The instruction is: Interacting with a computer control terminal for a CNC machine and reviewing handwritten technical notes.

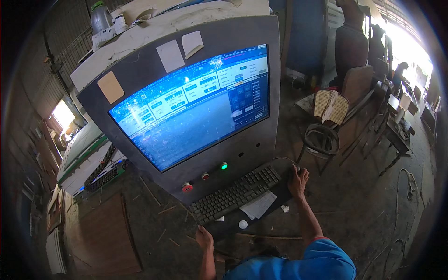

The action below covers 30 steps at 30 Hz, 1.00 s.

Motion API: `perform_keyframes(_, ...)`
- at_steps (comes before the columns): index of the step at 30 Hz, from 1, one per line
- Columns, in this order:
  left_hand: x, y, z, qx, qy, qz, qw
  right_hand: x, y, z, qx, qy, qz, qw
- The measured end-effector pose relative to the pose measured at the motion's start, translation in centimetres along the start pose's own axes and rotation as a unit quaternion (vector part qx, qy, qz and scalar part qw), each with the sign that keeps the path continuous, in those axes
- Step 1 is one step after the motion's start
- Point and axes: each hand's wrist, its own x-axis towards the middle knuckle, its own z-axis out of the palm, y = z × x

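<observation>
My right hand (298, 179) rests curled over a black mouse (301, 169), right of the black keyboard (235, 193). At the keyboard's lower-left end, my left hand (205, 235) has its fingers closed on the corner of the dark tray (261, 225). Loose white papers (256, 205) and a small white round object (242, 224) lie on the tray. Above stands a grey console (93, 93) with a lit blue screen (186, 116), a red knob (187, 187), a small red button (205, 176) and a lit green button (224, 166).
A white-and-green machine (77, 172) stands left behind the console, with wooden sheets (98, 233) below it. At right are cane-seated chairs (322, 105), a black chair frame (321, 140), a cluttered table (396, 126) and a loose cable (409, 184). Scraps lie on the floor.
</observation>
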Motion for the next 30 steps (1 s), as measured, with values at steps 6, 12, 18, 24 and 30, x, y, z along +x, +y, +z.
perform_keyframes(6,-1.4,2.1,-0.8,-0.004,-0.007,0.019,1.000,0.0,0.1,-0.5,0.006,-0.005,0.005,1.000)
perform_keyframes(12,-0.5,0.7,-0.4,-0.005,0.004,0.021,1.000,0.0,-0.2,-0.6,0.014,-0.004,0.005,1.000)
perform_keyframes(18,-0.6,0.8,-0.3,-0.008,0.002,0.015,1.000,0.2,-0.3,-0.7,0.015,-0.014,0.000,1.000)
perform_keyframes(24,-0.4,0.6,-0.1,0.010,0.006,0.008,1.000,0.1,-0.2,-0.8,0.012,-0.011,-0.012,1.000)
perform_keyframes(30,-0.3,0.0,0.2,-0.019,0.050,0.056,0.997,0.1,-0.5,-0.9,0.008,-0.024,-0.008,1.000)
